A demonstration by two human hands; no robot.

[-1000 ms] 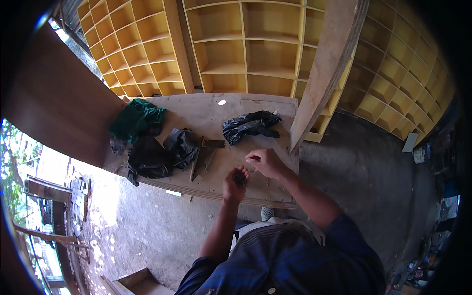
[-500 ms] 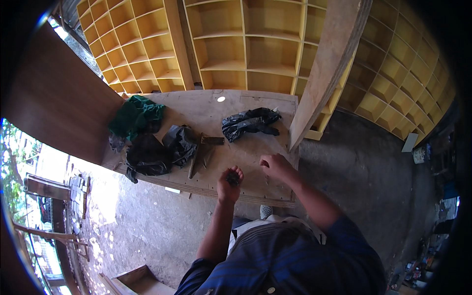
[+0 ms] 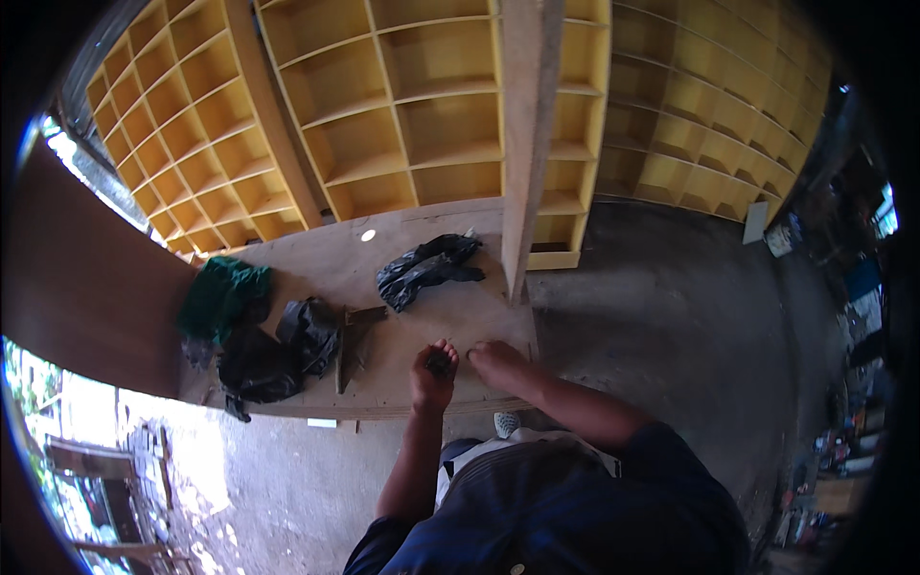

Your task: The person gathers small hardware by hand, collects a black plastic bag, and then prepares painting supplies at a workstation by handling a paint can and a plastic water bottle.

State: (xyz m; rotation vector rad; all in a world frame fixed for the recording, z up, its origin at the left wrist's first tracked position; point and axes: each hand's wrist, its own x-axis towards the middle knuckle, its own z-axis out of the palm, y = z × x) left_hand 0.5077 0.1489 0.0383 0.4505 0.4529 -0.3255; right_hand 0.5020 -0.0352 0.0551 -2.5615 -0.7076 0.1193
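Note:
My left hand [image 3: 431, 381] is cupped around a small pile of dark pieces [image 3: 439, 360], too small to make out, above the plywood bench [image 3: 479, 310]. Just to its right, my right hand [image 3: 491, 362] has its fingers pinched together; whatever they hold is hidden or too small to see. On the bench to the left lie a green cloth [image 3: 225, 295], crumpled black plastic [image 3: 257, 369] and a hammer-like tool [image 3: 342, 369] with a wooden handle. Another crumpled black plastic piece [image 3: 422, 273] lies farther back, beyond my hands.
Yellow grid shelving units [image 3: 441, 125] stand behind the bench, with an upright plank [image 3: 527, 144] at its right end. A dark wooden panel [image 3: 91, 297] rises at the left. Concrete floor [image 3: 671, 383] lies to the right, with assorted clutter [image 3: 839, 450] along the far edge.
The view has swung, so the shelving and bench appear shifted left and the plank more upright. My right hand has moved lower, level with my left hand, which still holds the dark pieces.

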